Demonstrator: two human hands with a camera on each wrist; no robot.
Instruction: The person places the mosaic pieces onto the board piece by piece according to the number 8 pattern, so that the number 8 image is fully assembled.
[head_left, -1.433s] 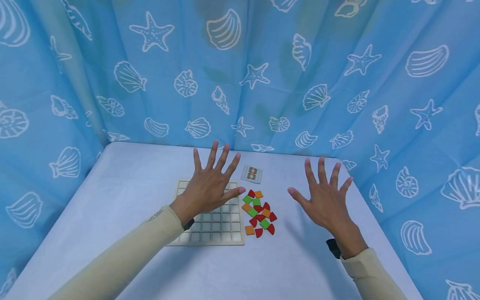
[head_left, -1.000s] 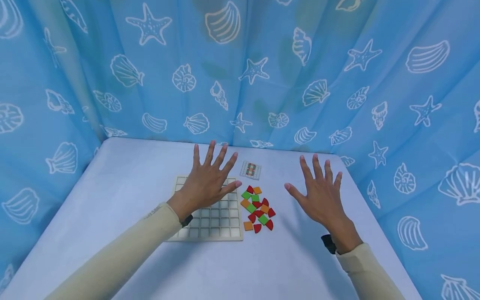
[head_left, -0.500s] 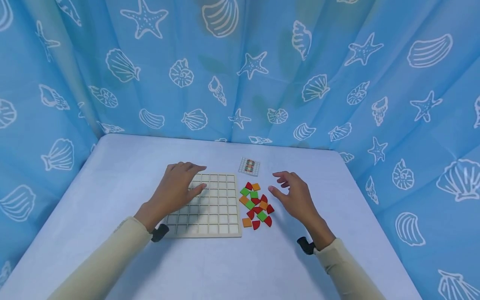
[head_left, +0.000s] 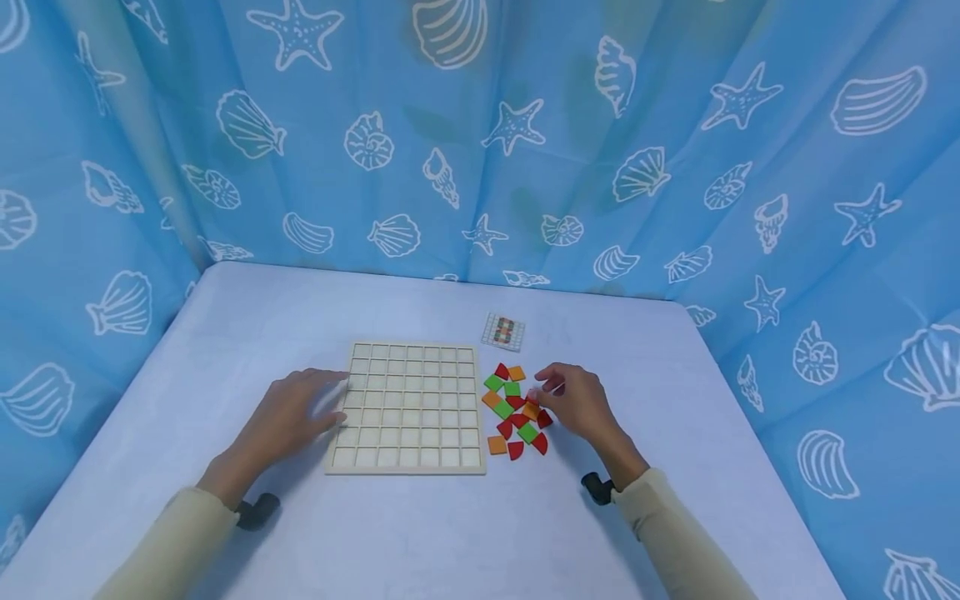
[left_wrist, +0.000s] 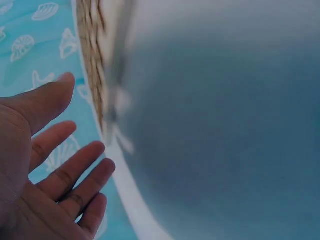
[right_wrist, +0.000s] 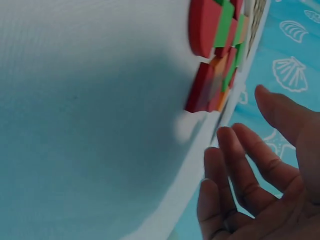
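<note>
At nine o'clock on the grid board [head_left: 408, 408], slack left hand [head_left: 288, 417] has lowered; right hand [head_left: 579, 404], grasping nothing, now has tiles [head_left: 502, 409] within reach.

Left grip [head_left: 288, 417] and right grip [head_left: 581, 402] have loosely bent fingers [left_wrist: 82, 161]

You can read no text, label, brand or number on the board [head_left: 405, 408], the tiles [head_left: 502, 409] or the card [head_left: 504, 332], whose print is too small.
</note>
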